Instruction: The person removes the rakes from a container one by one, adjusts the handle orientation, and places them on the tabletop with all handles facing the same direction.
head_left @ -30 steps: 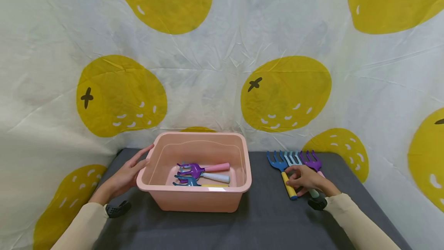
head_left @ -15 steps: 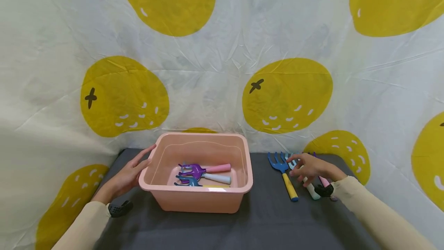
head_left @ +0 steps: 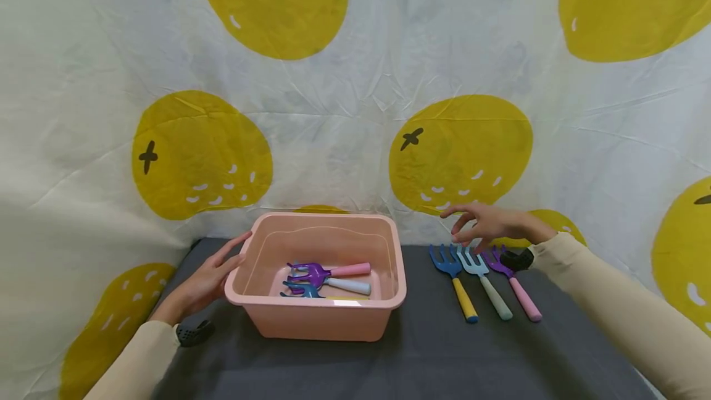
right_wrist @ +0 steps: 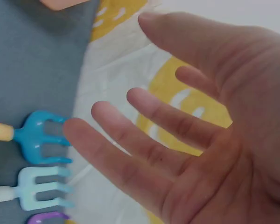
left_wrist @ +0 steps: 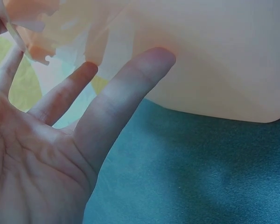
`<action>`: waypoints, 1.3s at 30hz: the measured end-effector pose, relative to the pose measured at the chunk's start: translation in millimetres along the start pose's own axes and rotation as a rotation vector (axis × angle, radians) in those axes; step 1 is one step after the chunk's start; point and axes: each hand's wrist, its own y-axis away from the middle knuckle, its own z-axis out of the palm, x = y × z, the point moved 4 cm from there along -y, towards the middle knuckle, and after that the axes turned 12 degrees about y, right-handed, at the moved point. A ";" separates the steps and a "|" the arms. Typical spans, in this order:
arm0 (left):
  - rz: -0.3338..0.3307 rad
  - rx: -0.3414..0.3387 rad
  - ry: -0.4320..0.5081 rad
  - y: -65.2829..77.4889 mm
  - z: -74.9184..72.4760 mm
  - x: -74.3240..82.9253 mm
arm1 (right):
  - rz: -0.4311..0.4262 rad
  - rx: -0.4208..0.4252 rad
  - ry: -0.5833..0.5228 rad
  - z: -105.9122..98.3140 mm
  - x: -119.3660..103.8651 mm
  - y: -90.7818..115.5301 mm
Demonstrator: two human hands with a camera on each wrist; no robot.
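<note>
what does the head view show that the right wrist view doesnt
Only the head view shows the pink bin with tools inside, the left hand against its rim, the purple fork, and all three fork handles. Only the right wrist view shows the right hand palm side, fingers spread, holding nothing. Both show the blue fork and light blue fork.

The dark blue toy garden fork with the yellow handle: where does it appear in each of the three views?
Head: dark blue toy garden fork with yellow handle lies right of the pink plastic tub, leftmost of three forks.
Left wrist: not in view.
Right wrist: at the left edge.
Shared landmark: grey table cover.
</note>
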 end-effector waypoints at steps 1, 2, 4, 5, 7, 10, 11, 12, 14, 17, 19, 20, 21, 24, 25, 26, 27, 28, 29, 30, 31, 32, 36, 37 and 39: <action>-0.001 -0.002 0.002 -0.2 0.3 0.0 | -0.008 -0.007 0.020 -3.2 -6.4 -1.6; -0.001 -0.006 0.002 -0.4 0.7 0.0 | -0.018 -0.013 0.037 -6.0 -12.3 -3.6; -0.001 -0.007 0.006 -0.8 1.1 -0.5 | -0.040 -0.020 0.063 -11.1 -24.1 -7.9; -0.001 -0.008 0.008 -1.0 1.1 -0.9 | -0.052 -0.020 0.077 -13.4 -30.4 -10.1; 0.002 -0.007 0.012 -1.5 0.8 -1.8 | -0.076 -0.015 0.098 -17.3 -42.4 -15.3; 0.006 -0.005 0.017 -1.3 -0.1 -2.6 | -0.100 -0.001 0.124 -21.0 -60.1 -23.1; 0.008 -0.003 0.016 -1.2 -0.5 -2.7 | -0.103 0.003 0.133 -21.5 -65.2 -25.9; 0.007 -0.002 0.017 -1.5 -0.2 -3.1 | -0.108 0.005 0.138 -21.8 -69.0 -28.9; 0.006 0.002 0.017 -2.1 0.5 -3.5 | -0.113 0.006 0.148 -21.6 -76.0 -34.5; 0.003 0.010 0.017 -2.7 1.7 -3.5 | -0.112 0.000 0.154 -20.6 -82.5 -43.0; 0.000 0.014 0.016 -2.7 2.3 -3.2 | -0.115 -0.010 0.158 -19.3 -87.0 -47.8; -0.001 0.015 0.015 -2.5 2.4 -3.0 | -0.115 -0.015 0.163 -18.5 -89.6 -49.9; -0.001 0.016 0.014 -2.3 2.3 -2.6 | -0.121 -0.020 0.167 -17.7 -92.2 -52.2; 0.000 0.015 0.009 -1.4 1.9 -1.7 | -0.148 -0.034 0.182 -14.4 -102.1 -58.8; 0.002 0.015 0.007 -1.2 1.6 -1.4 | -0.157 -0.038 0.185 -12.8 -105.9 -61.5; 0.006 0.016 0.004 -1.1 1.2 -1.1 | -0.166 -0.042 0.186 -10.7 -109.4 -64.9; 0.008 0.017 0.003 -0.9 0.6 -0.9 | -0.178 -0.050 0.187 -8.1 -113.2 -68.6; 0.008 0.017 0.001 -0.8 0.2 -1.0 | -0.186 -0.058 0.189 -5.0 -117.4 -72.5; 0.009 0.018 -0.001 -0.7 -0.1 -1.0 | -0.195 -0.069 0.189 -1.4 -121.3 -76.7; 0.009 0.019 -0.001 -0.8 -0.4 -1.1 | -0.202 -0.080 0.189 2.6 -124.9 -81.1; 0.007 0.021 0.002 -0.9 -0.7 -1.3 | -0.210 -0.090 0.192 7.0 -128.5 -86.0; 0.005 0.021 0.005 -1.0 -0.8 -1.4 | -0.223 -0.102 0.198 11.4 -132.1 -90.5; -0.004 0.014 0.017 -1.3 0.7 -1.6 | -0.255 -0.135 0.246 29.8 -143.3 -109.9; -0.004 0.015 0.020 -1.3 1.0 -1.5 | -0.264 -0.141 0.262 34.4 -145.3 -115.2; -0.003 0.015 0.017 -1.3 1.8 -0.9 | -0.274 -0.150 0.302 43.5 -148.3 -125.4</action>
